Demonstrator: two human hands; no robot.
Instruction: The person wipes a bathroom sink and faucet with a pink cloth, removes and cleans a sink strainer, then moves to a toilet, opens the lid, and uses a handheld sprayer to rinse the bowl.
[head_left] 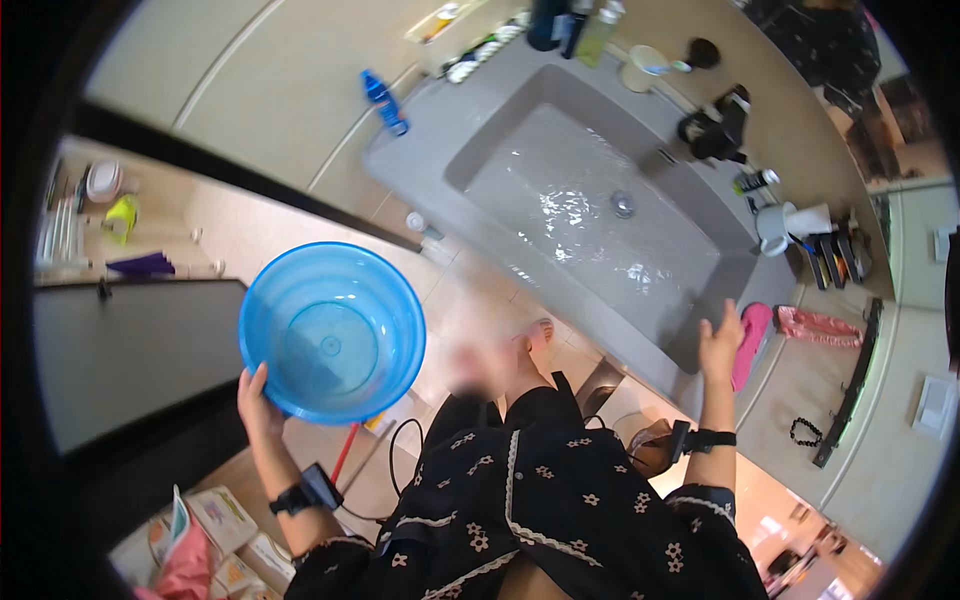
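Observation:
My left hand (259, 404) grips the rim of a translucent blue plastic basin (398, 345), thumb over the edge and the other fingers mostly hidden beneath. The basin is held out to the left above the floor, and its inside shows only a clear round bottom. Over the near right end of the grey sink (425, 143), my right hand (718, 342) is raised with its fingers apart, holding nothing. Shiny ripples in the sink look like water around a round drain (623, 204). Beside my right hand lies a pink cloth (752, 345) on the sink's edge.
A black faucet (716, 125) rises at the sink's back. Along the ledge stand a cup with a toothbrush (645, 70), several bottles and a blue bottle (384, 102). A dark-framed panel (130, 350) is at left; boxes (222, 517) lie below it.

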